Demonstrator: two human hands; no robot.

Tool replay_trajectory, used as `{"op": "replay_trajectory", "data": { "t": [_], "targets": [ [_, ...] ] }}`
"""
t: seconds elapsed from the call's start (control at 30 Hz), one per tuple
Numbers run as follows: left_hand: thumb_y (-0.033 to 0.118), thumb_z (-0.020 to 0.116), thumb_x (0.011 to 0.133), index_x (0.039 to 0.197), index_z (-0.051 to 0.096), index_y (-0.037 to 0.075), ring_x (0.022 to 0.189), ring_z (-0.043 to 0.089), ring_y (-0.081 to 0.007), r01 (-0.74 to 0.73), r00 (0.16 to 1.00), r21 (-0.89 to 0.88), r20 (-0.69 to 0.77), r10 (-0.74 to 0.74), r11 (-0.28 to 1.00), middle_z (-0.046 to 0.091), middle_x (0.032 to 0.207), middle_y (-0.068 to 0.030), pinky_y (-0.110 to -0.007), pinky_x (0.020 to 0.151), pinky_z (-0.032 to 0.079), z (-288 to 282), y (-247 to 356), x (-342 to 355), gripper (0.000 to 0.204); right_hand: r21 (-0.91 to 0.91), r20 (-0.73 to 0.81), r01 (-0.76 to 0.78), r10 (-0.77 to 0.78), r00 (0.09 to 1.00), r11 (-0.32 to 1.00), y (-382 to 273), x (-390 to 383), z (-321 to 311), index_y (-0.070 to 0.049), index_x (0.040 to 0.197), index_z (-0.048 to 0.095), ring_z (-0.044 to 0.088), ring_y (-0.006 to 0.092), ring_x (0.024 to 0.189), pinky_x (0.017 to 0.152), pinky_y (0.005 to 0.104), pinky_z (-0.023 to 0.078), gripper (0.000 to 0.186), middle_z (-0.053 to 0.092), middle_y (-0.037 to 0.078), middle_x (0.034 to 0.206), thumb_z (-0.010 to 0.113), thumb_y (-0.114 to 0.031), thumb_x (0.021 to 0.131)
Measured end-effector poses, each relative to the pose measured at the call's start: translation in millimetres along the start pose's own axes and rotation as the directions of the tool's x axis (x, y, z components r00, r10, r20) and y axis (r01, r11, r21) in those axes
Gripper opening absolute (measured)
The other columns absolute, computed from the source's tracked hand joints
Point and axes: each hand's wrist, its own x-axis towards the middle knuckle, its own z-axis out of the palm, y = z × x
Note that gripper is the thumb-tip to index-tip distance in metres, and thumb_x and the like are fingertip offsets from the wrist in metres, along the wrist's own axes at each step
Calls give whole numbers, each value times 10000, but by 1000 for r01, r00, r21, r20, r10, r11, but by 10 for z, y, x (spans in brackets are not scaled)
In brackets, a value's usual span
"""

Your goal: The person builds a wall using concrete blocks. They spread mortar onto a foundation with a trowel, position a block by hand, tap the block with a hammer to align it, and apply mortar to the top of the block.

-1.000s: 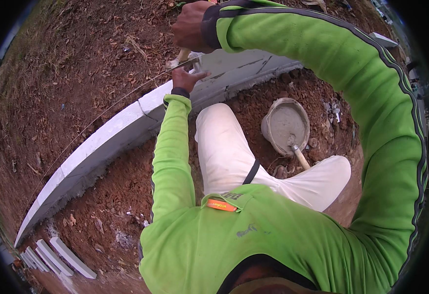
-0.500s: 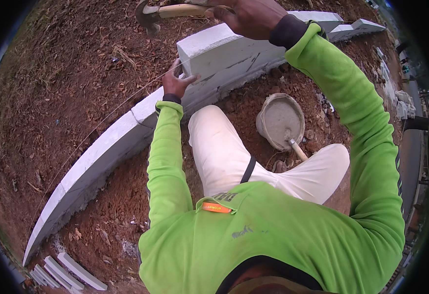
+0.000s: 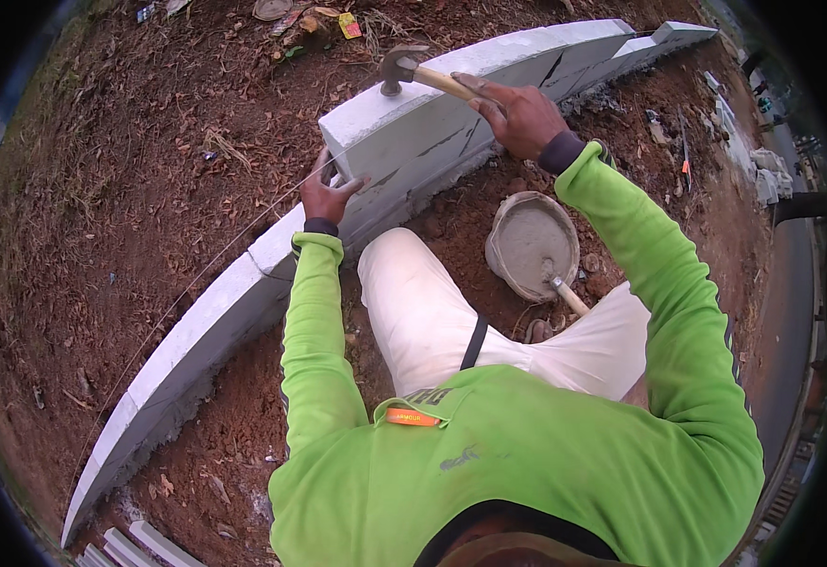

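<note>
My right hand point(image 3: 520, 120) grips the wooden handle of a claw hammer point(image 3: 404, 70); the head's striking face is at the top of a raised white block point(image 3: 404, 132), near its left end. My left hand point(image 3: 331, 189) holds that block's end, thumb on the near face and fingers partly hidden behind it. A thin string point(image 3: 217, 256) runs along the low white block wall point(image 3: 196, 326), passing by my left hand. A bucket of grey mortar point(image 3: 525, 242) with a wooden-handled tool point(image 3: 568, 296) in it sits beside my bent legs.
Reddish soil with dry leaves point(image 3: 102, 170) lies on both sides of the wall. Loose white strips point(image 3: 158, 546) lie at lower left. Further white pieces point(image 3: 735, 137), pale sacks point(image 3: 773, 180) and a road point(image 3: 780, 321) are at the right.
My right hand, raised at the top edge earlier, has swung down, bringing the hammer head onto the block. My left hand stays at the block's end, appearing slightly lower in view.
</note>
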Motion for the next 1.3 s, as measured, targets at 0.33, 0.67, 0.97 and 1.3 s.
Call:
{"op": "replay_trajectory", "data": {
  "t": [0.33,0.67,0.97,1.3],
  "targets": [
    [-33,882,738,1527,362,-117,1304,599,-258,37,999,9,22,-38,999,597,1420,-211,-373,1162,453,75,90,-1,949,160,-289,151,-100,952,976,228,-185,201,-180,1433,617,702,423,770,715,469,559,423,721,258,952,639,-251,1016],
    [-13,879,754,1519,371,-125,1314,594,-259,43,999,-21,29,-43,999,578,1445,-219,-369,1149,462,60,150,-7,926,353,-477,254,-60,877,901,129,-75,195,-313,1487,558,681,405,710,685,493,559,479,696,208,790,621,-305,1013],
    [6,883,748,1515,408,-98,1237,634,-249,25,999,2,33,-25,1000,632,1376,-195,-381,1094,499,-34,91,-7,908,277,-336,112,-13,942,954,223,-66,30,-217,1426,632,709,388,712,662,434,578,421,738,219,936,641,-296,1012],
    [-61,852,767,1413,516,-76,1220,635,-233,25,998,17,65,-26,1000,642,1344,-172,-360,1058,513,80,82,45,729,160,-192,-289,317,929,944,1243,-91,201,-315,1462,585,717,422,926,878,500,578,454,739,223,1029,588,-384,1013]
  ]
}}
